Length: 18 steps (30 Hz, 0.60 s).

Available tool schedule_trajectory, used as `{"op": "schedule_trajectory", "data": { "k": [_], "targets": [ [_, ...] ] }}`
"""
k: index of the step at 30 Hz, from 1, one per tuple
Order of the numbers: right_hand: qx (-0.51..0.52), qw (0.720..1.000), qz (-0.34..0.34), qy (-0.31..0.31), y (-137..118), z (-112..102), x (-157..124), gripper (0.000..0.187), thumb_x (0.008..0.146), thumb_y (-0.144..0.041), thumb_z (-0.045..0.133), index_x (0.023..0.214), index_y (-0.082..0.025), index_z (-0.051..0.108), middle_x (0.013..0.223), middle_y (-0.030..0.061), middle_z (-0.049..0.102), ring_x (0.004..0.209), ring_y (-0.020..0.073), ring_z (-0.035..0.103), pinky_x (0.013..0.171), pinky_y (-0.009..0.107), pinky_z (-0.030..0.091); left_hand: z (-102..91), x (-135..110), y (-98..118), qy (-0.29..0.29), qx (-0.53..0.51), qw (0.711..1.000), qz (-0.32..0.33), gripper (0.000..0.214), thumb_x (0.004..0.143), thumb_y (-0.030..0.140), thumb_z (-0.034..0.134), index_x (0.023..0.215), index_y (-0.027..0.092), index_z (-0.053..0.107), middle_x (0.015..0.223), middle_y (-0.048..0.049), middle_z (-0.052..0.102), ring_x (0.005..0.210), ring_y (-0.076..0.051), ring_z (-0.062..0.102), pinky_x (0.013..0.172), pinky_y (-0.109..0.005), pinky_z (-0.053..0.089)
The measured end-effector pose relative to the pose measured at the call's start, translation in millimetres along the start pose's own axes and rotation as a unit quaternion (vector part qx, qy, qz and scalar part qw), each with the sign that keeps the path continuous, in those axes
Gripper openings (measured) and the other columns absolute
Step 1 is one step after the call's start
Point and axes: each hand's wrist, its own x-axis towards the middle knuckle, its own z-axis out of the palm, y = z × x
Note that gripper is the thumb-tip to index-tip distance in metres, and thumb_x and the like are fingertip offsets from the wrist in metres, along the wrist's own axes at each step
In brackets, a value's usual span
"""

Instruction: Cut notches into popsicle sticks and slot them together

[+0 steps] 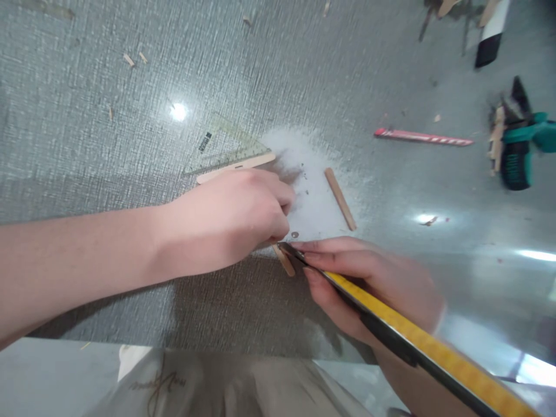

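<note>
Left hand [234, 220]: fingers curled, pinning stick [284, 262] to table [347, 69], mid-frame. Right hand [373, 284]: fingers clenched on knife [412, 336], tip at the stick, just beside the left fingertips. Risks: blade skids into them; stick twists or splits.

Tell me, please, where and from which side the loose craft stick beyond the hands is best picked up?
Pinch the loose craft stick across its narrow width near the middle, from above. It lies flat and slanted on the table, its long edges free, apart from the right hand holding the utility knife.
</note>
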Motion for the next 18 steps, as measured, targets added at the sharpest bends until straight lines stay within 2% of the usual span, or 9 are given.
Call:
{"op": "schedule_trajectory", "data": {
  "k": [5,12,15,18],
  "targets": [
    [0.065,0.997,-0.026,-0.025,11,-5,8,0.03,0.082,-0.004,0.066,0.101,-0.026,0.07,0.093,0.0039,0.082,0.082,0.021,0.08,0.067,0.025,0.068,-0.9,1,2,-0.003,-0.003,1.0,-0.006,0.032,0.075,0.001,0.043,0.062,0.016,0.069,0.078,-0.0034,0.067,0.072,-0.015,0.061,0.061,-0.028,0.039],
    [0.115,0.989,-0.068,-0.06,26,-10,21,0.031,0.081,-0.005,0.068,0.101,-0.029,0.072,0.089,0.0003,0.081,0.081,0.0205,0.08,0.066,0.026,0.068,-0.9,2,4,-0.01,0.009,1.0,-0.023,0.033,0.078,0.003,0.043,0.062,0.018,0.068,0.079,-0.0016,0.067,0.072,-0.014,0.06,0.062,-0.027,0.04],
    [0.129,0.988,-0.052,-0.069,27,-11,24,0.031,0.08,-0.004,0.069,0.099,-0.029,0.073,0.087,0.0008,0.081,0.079,0.0204,0.08,0.066,0.025,0.068,-0.1,3,4,-0.021,0.019,0.999,-0.034,0.031,0.073,0.003,0.044,0.064,0.018,0.07,0.08,-0.0011,0.068,0.072,-0.013,0.06,0.063,-0.026,0.04],
    [0.153,0.986,-0.006,-0.066,29,-11,24,0.028,0.082,-0.006,0.07,0.096,-0.03,0.074,0.088,0.0,0.081,0.079,0.0201,0.08,0.067,0.026,0.067,-0.8,5,5,-0.035,0.019,0.999,-0.037,0.03,0.07,0.003,0.045,0.065,0.017,0.071,0.08,-0.0017,0.067,0.074,-0.015,0.061,0.064,-0.026,0.042]
  ]
}}
